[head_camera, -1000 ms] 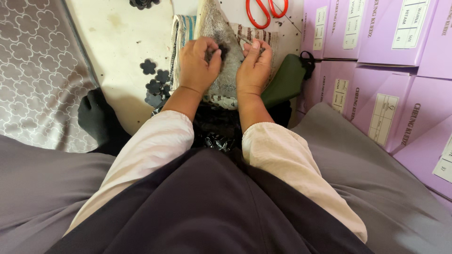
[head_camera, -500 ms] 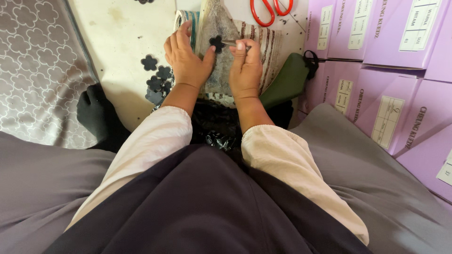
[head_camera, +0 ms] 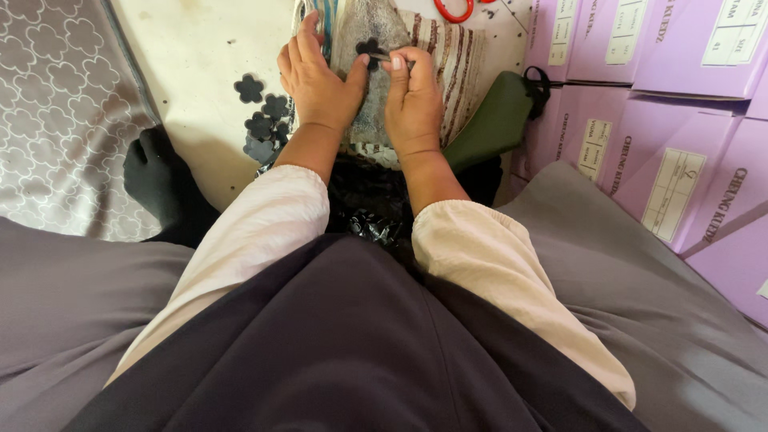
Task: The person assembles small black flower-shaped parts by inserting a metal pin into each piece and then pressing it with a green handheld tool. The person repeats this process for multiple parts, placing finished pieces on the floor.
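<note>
- Since half a second earlier, both hands had shifted slightly up the striped cloth; the black flower piece stayed between them.
- Nearest the body: a black plastic bag between the forearms; contents not discernible.
- Left hand lay open, palm down on the grey material, thumb tip just beside the black flower piece.
- Right hand was pinched shut on a thin dark tool, pointing left at the flower; right hand nearer.
- Loose black flowers lay left of the left hand.
- Farthest: red scissors, purple boxes shut.
</note>
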Available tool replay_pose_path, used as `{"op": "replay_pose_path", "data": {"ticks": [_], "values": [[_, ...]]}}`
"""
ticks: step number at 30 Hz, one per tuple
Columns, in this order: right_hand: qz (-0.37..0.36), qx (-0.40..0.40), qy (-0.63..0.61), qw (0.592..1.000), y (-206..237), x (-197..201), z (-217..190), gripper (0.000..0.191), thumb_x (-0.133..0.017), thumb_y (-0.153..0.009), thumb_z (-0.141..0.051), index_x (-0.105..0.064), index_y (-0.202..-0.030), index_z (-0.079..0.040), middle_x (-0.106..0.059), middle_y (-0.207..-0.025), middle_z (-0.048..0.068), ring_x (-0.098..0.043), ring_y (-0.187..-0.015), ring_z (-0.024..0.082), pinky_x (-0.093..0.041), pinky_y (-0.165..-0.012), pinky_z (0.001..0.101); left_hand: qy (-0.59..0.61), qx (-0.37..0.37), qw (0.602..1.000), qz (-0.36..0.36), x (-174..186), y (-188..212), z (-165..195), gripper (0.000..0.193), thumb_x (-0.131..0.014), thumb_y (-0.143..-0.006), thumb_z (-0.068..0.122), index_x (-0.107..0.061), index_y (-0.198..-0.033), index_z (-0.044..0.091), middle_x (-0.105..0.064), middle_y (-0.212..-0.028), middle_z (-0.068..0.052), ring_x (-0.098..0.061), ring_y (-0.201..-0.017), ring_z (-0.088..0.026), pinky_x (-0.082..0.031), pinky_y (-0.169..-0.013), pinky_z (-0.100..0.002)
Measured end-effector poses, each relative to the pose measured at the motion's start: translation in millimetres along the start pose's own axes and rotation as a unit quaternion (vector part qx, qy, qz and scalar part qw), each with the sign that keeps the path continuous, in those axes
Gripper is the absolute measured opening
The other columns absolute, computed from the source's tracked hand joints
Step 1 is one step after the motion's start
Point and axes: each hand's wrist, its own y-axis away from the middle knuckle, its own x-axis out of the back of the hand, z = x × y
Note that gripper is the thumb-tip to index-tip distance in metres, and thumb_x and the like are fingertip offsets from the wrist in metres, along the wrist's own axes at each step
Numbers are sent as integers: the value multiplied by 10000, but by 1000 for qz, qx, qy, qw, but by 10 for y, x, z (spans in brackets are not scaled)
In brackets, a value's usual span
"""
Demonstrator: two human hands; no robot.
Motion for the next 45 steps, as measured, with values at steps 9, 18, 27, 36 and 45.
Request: {"op": "replay_pose_path", "data": {"ticks": [9,18,27,36,45], "values": [[-13,23,93,995,-11,31,-99,198,-534,-1106,-295,-593,-1159,-113,-740,-1025,95,-719,-912,293,-569,-809,391,-8,-25,1000,8,14,11,-32,890,-925,-835,331,-367,-1500,133,-602,-1291,-59,-453,-1250,-331,-313,-1076,-526],[-16,27,102,994,-51,23,-185,195,-561,-1085,-306,-622,-1137,-128,-719,-1006,90,-702,-904,306,-562,-801,403,9,-145,988,61,269,-6,-203,482,-741,-873,159,-539,-1310,122,-598,-1251,-105,-498,-1195,-331,-397,-1081,-463],[-22,88,118,989,-89,40,-248,125,-601,-1069,-246,-636,-1102,-131,-696,-1040,92,-652,-987,335,-534,-858,423,55,-163,984,-38,129,-9,175,436,-702,-919,143,-571,-1334,150,-707,-1096,7,-600,-1136,-268,-440,-954,-439],[-9,98,240,966,-114,11,-470,71,-645,-1019,-255,-681,-1031,-195,-718,-972,-7,-652,-968,250,-382,-986,447,96,-223,970,-11,168,-131,260,72,-680,-996,144,-713,-1040,97,-754,-1022,-80,-691,-1011,-294,-546,-954,-422],[28,86,250,964,-114,90,-549,151,-736,-949,-321,-730,-1069,-230,-625,-1207,31,-568,-1210,289,-349,-1104,464,56,-121,990,-39,180,-46,390,110,-679,-977,171,-750,-1034,109,-749,-899,-130,-702,-783,-366,-570,-687,-471]]}}
